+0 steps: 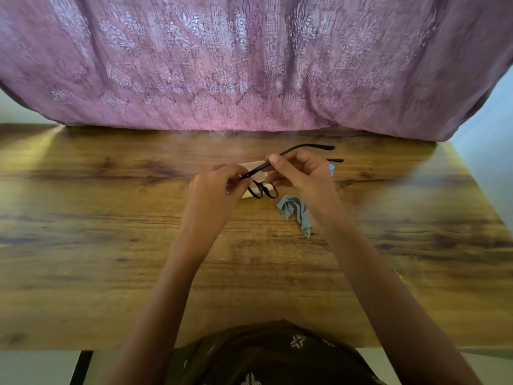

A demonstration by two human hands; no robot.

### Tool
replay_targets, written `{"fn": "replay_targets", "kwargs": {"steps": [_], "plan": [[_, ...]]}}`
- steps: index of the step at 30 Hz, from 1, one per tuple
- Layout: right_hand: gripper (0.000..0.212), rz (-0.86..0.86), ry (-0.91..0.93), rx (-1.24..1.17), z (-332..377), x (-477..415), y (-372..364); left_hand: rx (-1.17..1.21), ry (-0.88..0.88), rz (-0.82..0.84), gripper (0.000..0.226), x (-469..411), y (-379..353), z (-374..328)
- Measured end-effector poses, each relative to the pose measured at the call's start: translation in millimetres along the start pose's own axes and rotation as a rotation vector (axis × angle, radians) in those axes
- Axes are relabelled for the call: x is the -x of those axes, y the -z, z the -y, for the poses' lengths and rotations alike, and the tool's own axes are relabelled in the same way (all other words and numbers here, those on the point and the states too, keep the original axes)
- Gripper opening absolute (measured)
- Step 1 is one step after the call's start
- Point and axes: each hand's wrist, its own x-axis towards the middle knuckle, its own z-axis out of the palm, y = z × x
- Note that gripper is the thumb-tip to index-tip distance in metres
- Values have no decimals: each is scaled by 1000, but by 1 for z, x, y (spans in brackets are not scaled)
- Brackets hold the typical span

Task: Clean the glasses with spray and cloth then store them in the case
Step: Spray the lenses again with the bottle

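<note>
- head view: a person sits at a wooden bench (111,218) and holds both bare arms out over it, with the hands meeting near the far middle of the bench.
- the black-framed glasses (263,190) are held up in both hands, clear of the bench top. the lens rims hang down between the hands, and one temple arm runs up and to the right past the right thumb. the tip of the other arm shows just beyond the right hand.
- the left hand (222,184) has its fingers curled in. its grip is a tight pinch on the glasses at the end where the raised arm meets the front.
- the right hand (302,173) also has a narrow pinching grip, with thumb and forefinger closed on the raised temple arm a little further along. its other fingers are curled beneath.
- a pale case (254,164) lies on the bench right behind the hands and is mostly covered by them and the glasses. whether its lid is up cannot be told.
- a crumpled grey-blue cloth (295,209) lies on the bench just below the right hand, beside the wrist.
- a small blue thing (331,169) peeks out at the far side of the right hand. too little shows to say what it is.
- a purple patterned curtain (249,65) hangs along the far edge of the bench.
- a dark patterned garment (277,354) shows at the near edge.
</note>
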Motion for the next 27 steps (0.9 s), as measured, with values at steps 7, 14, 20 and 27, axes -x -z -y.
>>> {"fn": "replay_targets", "kwargs": {"steps": [7,14,20,27], "plan": [[23,19,13,-29,-13,2,8,65,21,-141,13,-1,-18,7],[11,-376,302,798,-63,-2,46,53,39,-191,9,3,-34,34],[33,-536,373,1139,-98,-12,73,91,39,-198,6,8,-45,47],[43,-467,388,1021,-112,-22,83,133,94,-232,7,9,-49,52]]}}
